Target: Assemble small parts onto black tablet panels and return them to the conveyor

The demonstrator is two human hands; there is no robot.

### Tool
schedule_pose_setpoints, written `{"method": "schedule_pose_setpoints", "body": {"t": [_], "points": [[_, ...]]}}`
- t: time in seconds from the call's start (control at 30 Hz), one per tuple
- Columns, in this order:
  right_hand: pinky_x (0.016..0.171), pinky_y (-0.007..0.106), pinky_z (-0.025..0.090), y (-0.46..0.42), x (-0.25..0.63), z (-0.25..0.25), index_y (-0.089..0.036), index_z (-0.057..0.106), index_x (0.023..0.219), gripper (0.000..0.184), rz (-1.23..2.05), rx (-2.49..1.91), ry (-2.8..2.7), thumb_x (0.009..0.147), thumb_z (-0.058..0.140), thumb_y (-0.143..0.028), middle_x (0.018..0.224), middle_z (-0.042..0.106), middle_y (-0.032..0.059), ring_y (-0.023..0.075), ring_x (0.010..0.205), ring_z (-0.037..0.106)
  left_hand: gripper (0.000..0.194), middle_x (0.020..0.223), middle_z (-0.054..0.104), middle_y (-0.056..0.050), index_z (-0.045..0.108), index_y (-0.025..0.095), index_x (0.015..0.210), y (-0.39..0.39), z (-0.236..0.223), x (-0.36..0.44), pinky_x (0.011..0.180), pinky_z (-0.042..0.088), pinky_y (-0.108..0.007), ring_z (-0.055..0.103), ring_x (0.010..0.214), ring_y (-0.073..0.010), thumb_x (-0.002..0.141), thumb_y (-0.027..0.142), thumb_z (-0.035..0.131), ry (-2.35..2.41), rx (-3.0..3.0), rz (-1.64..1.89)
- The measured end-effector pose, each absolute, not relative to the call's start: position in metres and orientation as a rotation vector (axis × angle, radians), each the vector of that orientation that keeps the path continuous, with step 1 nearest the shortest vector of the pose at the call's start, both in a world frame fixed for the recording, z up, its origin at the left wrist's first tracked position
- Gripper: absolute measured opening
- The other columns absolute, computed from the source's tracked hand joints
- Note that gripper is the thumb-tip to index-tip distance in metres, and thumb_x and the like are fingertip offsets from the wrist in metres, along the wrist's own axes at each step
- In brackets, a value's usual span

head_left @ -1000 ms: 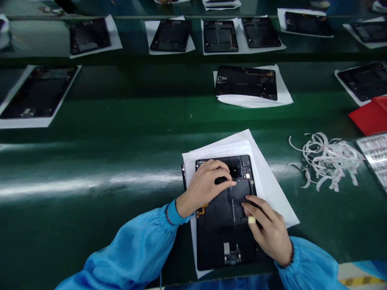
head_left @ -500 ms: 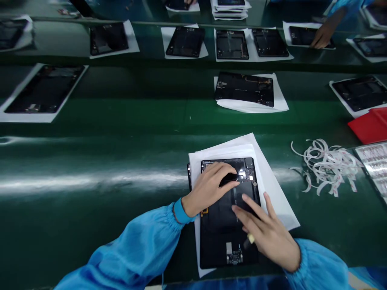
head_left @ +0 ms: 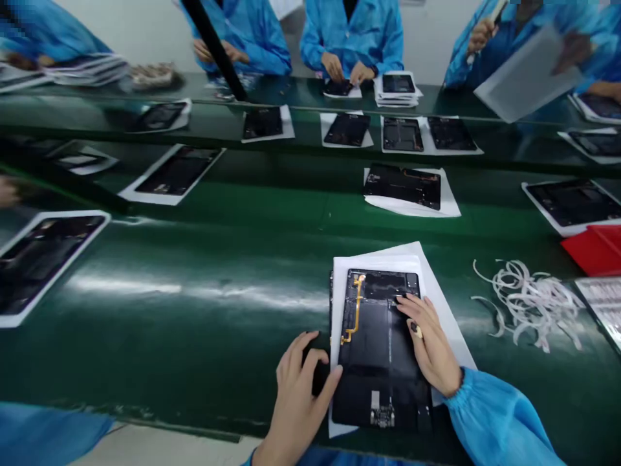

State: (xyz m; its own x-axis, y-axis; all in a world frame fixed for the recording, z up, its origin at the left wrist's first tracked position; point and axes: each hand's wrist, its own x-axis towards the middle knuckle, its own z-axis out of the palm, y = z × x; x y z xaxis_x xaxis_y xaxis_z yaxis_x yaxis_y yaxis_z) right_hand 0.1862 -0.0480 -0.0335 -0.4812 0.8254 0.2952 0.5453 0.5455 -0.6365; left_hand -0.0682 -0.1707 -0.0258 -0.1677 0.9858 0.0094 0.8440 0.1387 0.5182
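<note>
An opened tablet (head_left: 369, 369), black inside with an orange flex cable (head_left: 358, 307) along its upper left, lies on white sheets (head_left: 449, 323). My left hand (head_left: 301, 388) is beside its left edge, fingers apart and curved, thumb tip at the edge, holding nothing. My right hand (head_left: 434, 349) rests over the tablet's upper right, with fingertips near the middle seam. A small cream-and-black object (head_left: 416, 329) is tucked between its fingers; its full shape is hidden. Another dark device edge (head_left: 331, 291) shows under the sheets at the left.
A tangle of white strips (head_left: 531, 301) lies to the right, near a red item (head_left: 594, 249) and a sheet of small parts (head_left: 604, 304). More tablets on paper (head_left: 402, 188) sit on the green bench ahead. Co-workers in blue (head_left: 352, 32) work across it.
My left hand has left the tablet's top and moved down to its left edge, uncovering the orange cable. My right hand has moved up the tablet. The view has tilted up, showing co-workers.
</note>
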Motion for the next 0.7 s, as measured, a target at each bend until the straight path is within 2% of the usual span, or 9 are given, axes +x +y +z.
{"method": "schedule_pose_setpoints", "body": {"t": [0.13,0.23,0.3,0.37,0.5,0.57,0.7], "points": [[0.113,0.058,0.027,-0.044,0.186,-0.043,-0.025,0.05,0.13,0.037,0.671,-1.096,-2.144,0.096,0.036,-0.018,0.136,0.053,0.0089,0.026,0.133,0.042,0.018,0.125,0.054,-0.008,0.059,0.025,0.089,-0.166,-0.031,-0.053,0.093,0.044,-0.044,0.047,0.122,-0.0286,0.096,0.029,0.043,2.095,1.703,0.684],[0.111,0.055,0.033,-0.046,0.186,-0.045,-0.024,0.05,0.129,0.036,0.689,-1.144,-2.091,0.098,0.034,-0.022,0.142,0.045,0.0102,0.0268,0.134,0.041,0.015,0.119,0.057,-0.008,0.058,0.025,0.098,-0.154,-0.032,-0.053,0.091,0.045,-0.044,0.051,0.117,-0.0283,0.096,0.032,0.045,2.166,1.722,0.743],[0.11,0.053,0.034,-0.044,0.189,-0.041,-0.023,0.051,0.127,0.034,0.649,-1.199,-2.036,0.098,0.033,-0.025,0.144,0.041,0.0111,0.0273,0.134,0.04,0.015,0.117,0.057,-0.009,0.058,0.024,0.097,-0.146,-0.032,-0.057,0.088,0.046,-0.044,0.052,0.114,-0.029,0.094,0.034,0.047,2.208,1.756,0.755],[0.106,0.051,0.038,-0.034,0.195,-0.031,-0.023,0.053,0.123,0.032,0.578,-1.255,-1.954,0.099,0.034,-0.029,0.139,0.046,0.0125,0.0272,0.128,0.046,0.016,0.113,0.058,-0.009,0.058,0.023,0.09,-0.139,-0.033,-0.059,0.085,0.047,-0.044,0.054,0.109,-0.0289,0.094,0.033,0.046,2.211,1.814,0.754],[0.084,0.039,0.052,0.025,0.212,-0.004,-0.019,0.057,0.117,0.035,0.505,-1.444,-1.849,0.099,0.033,-0.036,0.109,0.065,0.0126,0.0236,0.096,0.064,0.02,0.107,0.061,-0.009,0.059,0.023,0.089,-0.132,-0.038,-0.059,0.079,0.048,-0.045,0.057,0.099,-0.0295,0.095,0.028,0.04,2.202,1.93,0.757],[0.084,0.036,0.051,0.07,0.221,0.004,-0.017,0.061,0.111,0.035,0.44,-1.591,-1.869,0.098,0.034,-0.036,0.106,0.068,0.0116,0.0235,0.096,0.065,0.024,0.105,0.063,-0.012,0.06,0.023,0.089,-0.13,-0.039,-0.058,0.078,0.047,-0.048,0.058,0.095,-0.0319,0.095,0.027,0.037,2.213,1.943,0.748],[0.086,0.038,0.049,0.157,0.235,0.008,-0.014,0.065,0.105,0.029,0.362,-1.786,-1.833,0.094,0.04,-0.023,0.097,0.07,0.0129,0.0253,0.095,0.065,0.024,0.104,0.063,-0.015,0.06,0.023,0.097,-0.113,-0.03,-0.058,0.079,0.044,-0.049,0.058,0.095,-0.035,0.093,0.033,0.039,2.18,1.795,0.846]]}}
